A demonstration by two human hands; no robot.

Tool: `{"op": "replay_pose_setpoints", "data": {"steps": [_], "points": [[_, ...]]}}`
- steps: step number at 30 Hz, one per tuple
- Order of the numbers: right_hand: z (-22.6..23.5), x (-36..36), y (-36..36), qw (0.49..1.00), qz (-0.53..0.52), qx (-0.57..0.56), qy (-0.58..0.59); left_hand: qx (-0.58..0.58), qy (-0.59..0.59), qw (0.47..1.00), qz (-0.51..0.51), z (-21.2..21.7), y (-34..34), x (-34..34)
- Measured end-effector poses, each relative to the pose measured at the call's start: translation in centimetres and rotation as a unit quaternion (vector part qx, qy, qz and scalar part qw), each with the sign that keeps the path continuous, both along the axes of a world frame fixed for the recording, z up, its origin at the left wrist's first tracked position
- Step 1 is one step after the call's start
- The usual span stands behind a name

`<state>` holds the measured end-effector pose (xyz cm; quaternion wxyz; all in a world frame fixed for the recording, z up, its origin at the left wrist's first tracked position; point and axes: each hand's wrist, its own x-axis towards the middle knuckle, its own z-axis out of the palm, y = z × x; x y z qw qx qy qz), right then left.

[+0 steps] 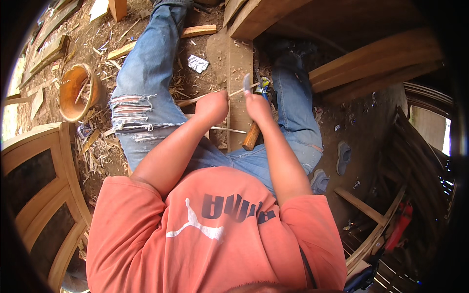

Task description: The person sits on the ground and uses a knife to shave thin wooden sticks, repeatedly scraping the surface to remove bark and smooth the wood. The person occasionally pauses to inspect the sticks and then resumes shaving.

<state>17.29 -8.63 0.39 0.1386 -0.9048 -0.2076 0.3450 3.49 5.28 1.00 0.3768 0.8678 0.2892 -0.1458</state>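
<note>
My left hand (213, 106) is closed around a thin pale wooden stick (198, 98) that runs across my lap from lower left to upper right. My right hand (257, 106) grips a knife whose short grey blade (245, 83) points up and rests against the stick's far end. Both hands sit between my knees, above a wooden plank (239, 63) on the dirt floor. A brown wooden handle (251, 136) pokes out under my right wrist. A second thin stick (229, 130) lies just below my hands.
An orange bowl (73, 90) stands at the left among wood shavings. A wooden door frame (68, 161) lies at lower left, heavy beams (371, 58) at upper right, a crumpled foil scrap (198, 63) by my left knee, grey sandals (343, 157) at right.
</note>
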Motion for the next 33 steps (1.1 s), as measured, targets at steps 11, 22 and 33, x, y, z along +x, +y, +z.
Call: {"op": "replay_pose_setpoints", "data": {"steps": [11, 22, 33], "points": [[0.2, -0.1, -0.4, 0.995, 0.09, -0.027, -0.046, -0.011, -0.004, 1.0, 0.007, -0.4, 0.0, -0.3], [-1.6, 0.4, -1.7, 0.998, 0.038, -0.011, -0.046, -0.015, 0.014, 1.0, 0.011, 0.4, 0.2, -0.3], [-3.5, 0.8, -3.1, 0.999, -0.014, 0.04, -0.004, -0.027, 0.0, 0.999, 0.02, 0.5, 0.5, -0.3]]}}
